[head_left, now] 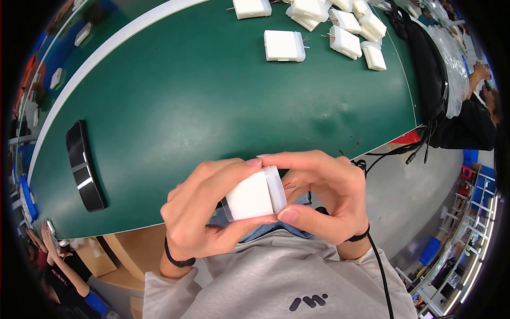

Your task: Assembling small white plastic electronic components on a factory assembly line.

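Close to my body, just off the table's near edge, both hands hold a white box-shaped piece (pixel 249 196) with clear plastic at its ends. My left hand (pixel 194 204) is closed round its left side, thumb below and fingers above. The fingertips and thumb of my right hand (pixel 332 194) pinch the translucent end cap (pixel 275 190) at its top and bottom corners. Thin wires (pixel 289 186) stick out of that cap toward my right palm. The back and underside of the piece are hidden.
A similar white piece (pixel 284 45) with wires lies at the far middle of the green table (pixel 212 117). Several more are heaped (pixel 345 41) at the far right. A black phone (pixel 85 166) lies at left. Black bag and cables (pixel 433 80) hang by the right edge. Other people work nearby.
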The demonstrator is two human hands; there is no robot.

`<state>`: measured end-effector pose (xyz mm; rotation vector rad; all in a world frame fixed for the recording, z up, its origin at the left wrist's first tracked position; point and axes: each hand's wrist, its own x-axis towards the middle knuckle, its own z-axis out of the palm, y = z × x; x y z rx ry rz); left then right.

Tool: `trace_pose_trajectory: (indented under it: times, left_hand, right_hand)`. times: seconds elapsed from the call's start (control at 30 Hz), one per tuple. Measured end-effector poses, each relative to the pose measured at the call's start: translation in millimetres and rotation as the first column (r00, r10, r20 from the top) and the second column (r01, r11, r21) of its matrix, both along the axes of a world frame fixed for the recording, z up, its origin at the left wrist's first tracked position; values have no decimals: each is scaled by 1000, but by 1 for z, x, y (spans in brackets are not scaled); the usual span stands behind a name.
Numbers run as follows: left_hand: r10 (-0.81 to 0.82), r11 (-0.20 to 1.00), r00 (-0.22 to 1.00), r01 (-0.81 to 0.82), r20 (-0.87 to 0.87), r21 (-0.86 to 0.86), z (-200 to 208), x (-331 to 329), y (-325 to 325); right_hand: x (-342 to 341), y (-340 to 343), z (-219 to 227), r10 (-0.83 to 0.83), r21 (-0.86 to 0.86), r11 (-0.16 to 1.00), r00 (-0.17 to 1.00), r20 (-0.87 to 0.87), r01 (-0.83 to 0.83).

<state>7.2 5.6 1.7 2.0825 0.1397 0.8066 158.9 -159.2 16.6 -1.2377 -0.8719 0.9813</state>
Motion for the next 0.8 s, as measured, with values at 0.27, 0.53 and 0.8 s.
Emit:
trace_pose_trajectory:
  times: [0.27, 0.53, 0.8]
  left_hand:
    - [-30, 999, 999, 30, -16, -18, 1, -6, 2]
    - [-6, 1000, 999, 7, -36, 24, 2, -7, 1]
    - [-42, 996, 999, 42, -4, 80, -2, -4, -1]
  right_hand:
    - [-5, 2, 11, 12, -97, 995, 993, -115, -23]
    - [-11, 5, 19, -51, -198, 980, 965, -257, -1]
    - [-9, -4, 9, -48, -169, 986, 951, -306, -5]
